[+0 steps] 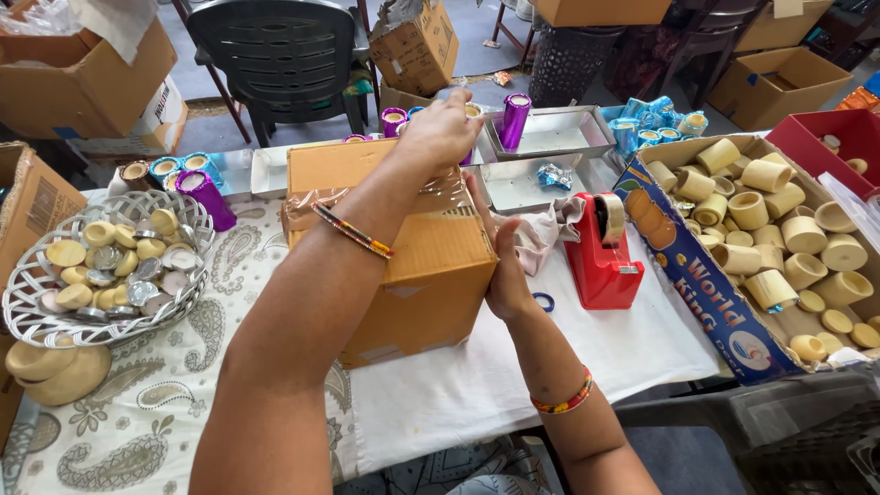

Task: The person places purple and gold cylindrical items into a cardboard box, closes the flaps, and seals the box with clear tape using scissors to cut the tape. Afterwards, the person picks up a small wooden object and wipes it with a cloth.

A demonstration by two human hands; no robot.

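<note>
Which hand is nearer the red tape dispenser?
Right. The right hand presses the cardboard box's side, just beside the red tape dispenser; the left hand is at the box's far top edge, farther away.

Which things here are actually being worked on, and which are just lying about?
In hand:
- cardboard box, clear tape across its top
- left hand at the box's far top edge
- right hand pressed against its right side

Lying about:
- red tape dispenser
- white basket of small caps
- purple tube in a metal tray
- carton of cream cups
</note>
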